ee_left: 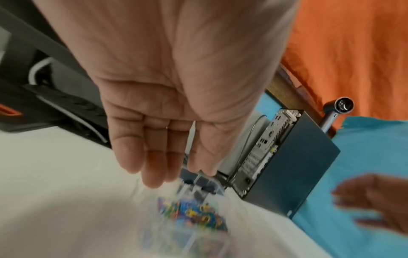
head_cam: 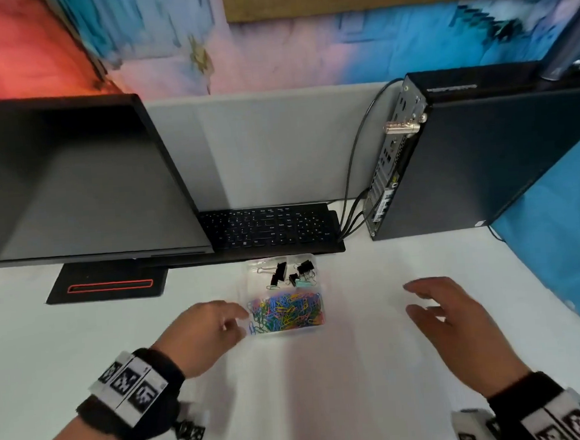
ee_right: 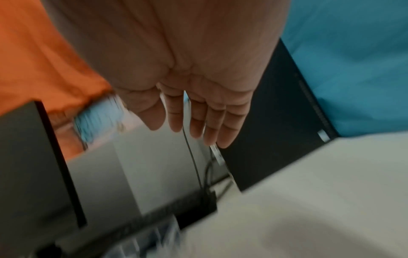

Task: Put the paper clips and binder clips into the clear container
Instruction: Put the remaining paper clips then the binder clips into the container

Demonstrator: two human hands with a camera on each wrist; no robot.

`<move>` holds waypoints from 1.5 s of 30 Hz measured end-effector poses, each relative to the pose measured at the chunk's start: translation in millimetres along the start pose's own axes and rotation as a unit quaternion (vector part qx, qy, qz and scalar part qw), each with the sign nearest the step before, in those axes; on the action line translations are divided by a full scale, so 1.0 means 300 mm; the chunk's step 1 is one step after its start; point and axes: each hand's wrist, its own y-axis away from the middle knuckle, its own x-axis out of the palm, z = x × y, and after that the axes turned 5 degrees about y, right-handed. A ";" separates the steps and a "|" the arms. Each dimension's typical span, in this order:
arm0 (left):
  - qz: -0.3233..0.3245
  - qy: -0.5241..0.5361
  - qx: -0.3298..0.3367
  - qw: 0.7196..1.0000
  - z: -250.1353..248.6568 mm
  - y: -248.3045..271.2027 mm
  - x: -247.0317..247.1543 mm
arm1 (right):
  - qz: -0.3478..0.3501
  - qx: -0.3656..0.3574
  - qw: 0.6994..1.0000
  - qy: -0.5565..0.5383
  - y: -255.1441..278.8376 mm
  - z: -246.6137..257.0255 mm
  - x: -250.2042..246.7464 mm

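Note:
A clear container [head_cam: 320,286] stands on the white table just in front of the keyboard. Its near compartment holds a heap of coloured paper clips [head_cam: 286,312] [ee_left: 194,213], and its far compartment holds black binder clips [head_cam: 285,272] and a mint one. My left hand [head_cam: 217,323] [ee_left: 167,167] hovers beside the container's left wall, fingers straight and empty. My right hand [head_cam: 439,307] [ee_right: 194,129] hangs over the table well right of the container, fingers spread, holding nothing. The wrist views are blurred.
A black monitor [head_cam: 73,187] on its stand [head_cam: 107,284] fills the left. A black keyboard [head_cam: 268,228] lies behind the container. A desktop computer tower [head_cam: 476,158] with cables [head_cam: 353,215] stands at the right. Blue cloth [head_cam: 564,235] covers the table's right edge.

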 end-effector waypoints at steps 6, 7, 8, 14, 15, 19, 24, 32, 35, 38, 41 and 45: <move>-0.022 -0.204 0.059 0.977 -0.033 -0.162 0.051 | -0.017 -0.047 0.999 0.010 -0.054 0.171 -0.078; -0.023 -0.220 0.050 0.974 -0.044 -0.221 0.050 | -0.007 -0.054 0.998 0.018 -0.039 0.175 -0.067; -0.019 -0.235 0.039 0.971 -0.049 -0.274 0.049 | 0.007 -0.056 0.998 0.023 -0.017 0.172 -0.054; 0.124 -0.322 0.042 0.937 -0.081 -0.466 0.055 | 0.083 0.026 0.995 0.039 0.190 0.035 -0.025; 0.143 -0.327 0.052 0.933 -0.084 -0.479 0.051 | 0.094 0.046 0.994 0.042 0.218 0.001 -0.022; 0.182 -0.343 0.092 0.917 -0.079 -0.508 0.034 | 0.126 0.103 0.985 0.048 0.285 -0.120 -0.009; 0.202 -0.380 0.117 0.895 -0.093 -0.515 0.021 | 0.138 0.122 0.981 0.059 0.306 -0.185 0.008; 0.184 -0.362 0.186 0.895 -0.081 -0.534 0.054 | 0.165 0.112 0.979 0.044 0.291 -0.226 0.066; 0.209 -0.382 0.187 0.880 -0.085 -0.541 0.052 | 0.183 0.118 0.975 0.037 0.285 -0.241 0.065; 0.208 -0.397 0.199 0.871 -0.094 -0.547 0.048 | 0.181 0.132 0.973 0.050 0.282 -0.243 0.061; 0.220 -0.411 0.194 0.863 -0.108 -0.539 0.051 | 0.158 0.127 0.978 0.058 0.287 -0.235 0.080; 0.220 -0.389 0.194 0.873 -0.125 -0.527 0.042 | 0.179 0.130 0.974 0.047 0.303 -0.254 0.113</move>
